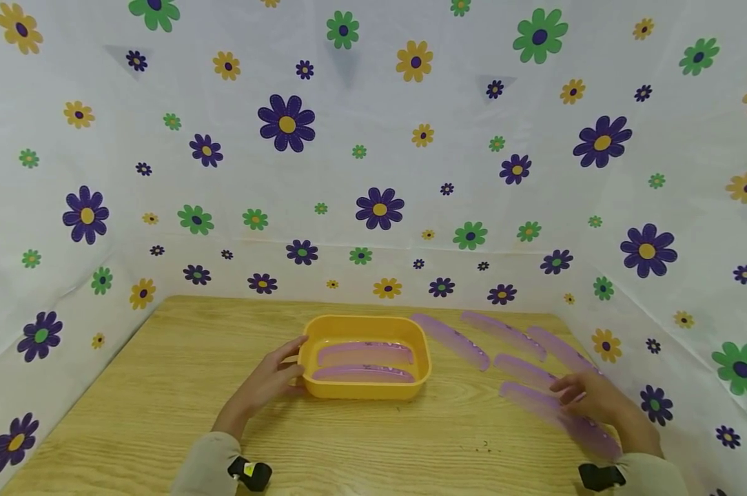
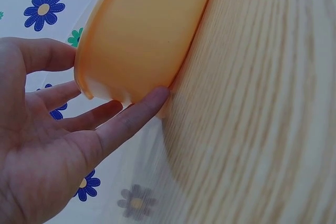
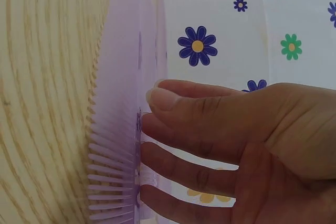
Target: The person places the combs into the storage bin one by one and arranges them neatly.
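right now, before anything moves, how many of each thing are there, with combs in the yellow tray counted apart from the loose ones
Yellow tray: 1
Purple combs in the tray: 2
Loose purple combs outside it: 5
Total: 8

On the table (image 1: 380,444), a tray (image 1: 364,391) sits left of five loose combs (image 1: 453,342), three behind and two in front. Two more combs (image 1: 366,354) lie inside it, one before the other. The person's left grip (image 1: 264,382) is at the tray's left end, the right grip (image 1: 603,403) over the front pair. Sheeting (image 1: 324,165) hangs behind and on both sides.
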Available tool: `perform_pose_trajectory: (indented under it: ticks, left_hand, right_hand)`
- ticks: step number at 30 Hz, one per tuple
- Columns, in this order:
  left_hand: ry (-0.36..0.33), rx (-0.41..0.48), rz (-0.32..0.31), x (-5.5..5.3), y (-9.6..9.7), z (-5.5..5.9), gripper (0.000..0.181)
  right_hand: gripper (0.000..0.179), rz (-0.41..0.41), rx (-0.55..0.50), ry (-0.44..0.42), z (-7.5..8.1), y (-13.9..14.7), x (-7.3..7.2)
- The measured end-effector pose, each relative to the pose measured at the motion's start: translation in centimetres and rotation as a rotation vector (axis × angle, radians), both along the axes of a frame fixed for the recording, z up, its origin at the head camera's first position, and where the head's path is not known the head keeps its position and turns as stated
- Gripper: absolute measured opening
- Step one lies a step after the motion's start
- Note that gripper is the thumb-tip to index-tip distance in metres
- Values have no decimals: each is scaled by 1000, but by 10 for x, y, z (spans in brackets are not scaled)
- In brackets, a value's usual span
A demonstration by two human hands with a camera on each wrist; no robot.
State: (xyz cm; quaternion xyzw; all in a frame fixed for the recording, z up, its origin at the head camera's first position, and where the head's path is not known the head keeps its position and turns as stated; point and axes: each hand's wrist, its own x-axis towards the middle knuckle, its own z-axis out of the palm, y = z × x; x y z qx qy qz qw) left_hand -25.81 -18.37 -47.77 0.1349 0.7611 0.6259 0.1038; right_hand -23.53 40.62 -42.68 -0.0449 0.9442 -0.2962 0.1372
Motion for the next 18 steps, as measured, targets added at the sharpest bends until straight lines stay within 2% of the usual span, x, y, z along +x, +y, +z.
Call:
perform_pose_trajectory:
  ticks: [8,15,18]
  left_hand:
    - [-6,-5,5,-1,0,-1,64]
    - [-6,-12,9,-1,0,0,64]
    - [-6,-14,11,0,1,1,64]
  right_hand:
    - [31,9,19,-10,-4,4,-1]
    - [32,-103,59,-98,-7,0,2]
    - [34,-100,72,-108,-7,-1,2]
